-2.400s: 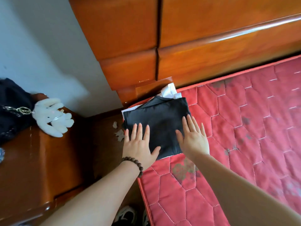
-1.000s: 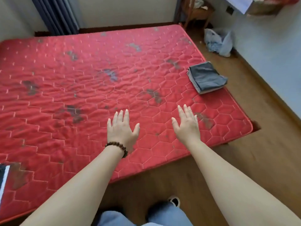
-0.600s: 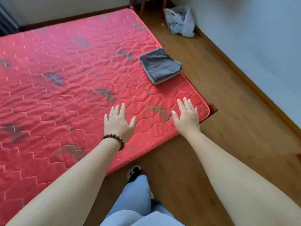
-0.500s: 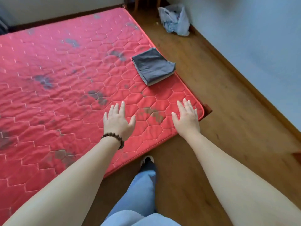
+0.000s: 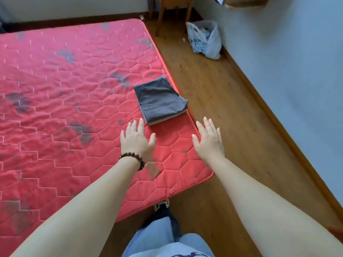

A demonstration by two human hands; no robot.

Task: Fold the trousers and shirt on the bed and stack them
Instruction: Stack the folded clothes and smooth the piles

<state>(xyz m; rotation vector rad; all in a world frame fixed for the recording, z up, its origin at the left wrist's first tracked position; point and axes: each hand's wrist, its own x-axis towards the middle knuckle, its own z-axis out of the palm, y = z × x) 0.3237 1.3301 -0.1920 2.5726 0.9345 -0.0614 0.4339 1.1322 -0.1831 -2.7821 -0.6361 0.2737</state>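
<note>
While both arms are stretching forward, one red quilted mattress [image 5: 74, 101] is filling most of the view, its hexagon stitching blotched with dark grey stains. It is lying low against a brown wooden floor [image 5: 222, 101], which is running along a pale blue-grey wall [image 5: 297, 71] on the right.

One folded stack of dark grey clothes [image 5: 159, 101] is sitting on the mattress at its right edge, one corner poking slightly past it. Lighter layers are showing at the stack's near side, but which layer is the trousers and which the shirt is hard to tell.

One white plastic bag [image 5: 205, 39] is slumping on the floor by the wall, its contents unclear. Behind it, the wooden legs of one piece of furniture [image 5: 170, 13] are being cut off by the top of the frame.

Two hands are hovering palm-down near the stack, neither touching it. The left hand [image 5: 136, 141], with one brown beaded bracelet [image 5: 132, 159] at its wrist, is hanging over the mattress, fingers spread wide and holding nothing. The right hand [image 5: 208, 139] is floating over the mattress edge, fingers straight and likewise holding nothing.

One dark shoe [image 5: 162, 206] and pale blue jeans [image 5: 159, 240] are showing at the bottom, partly cropped.
</note>
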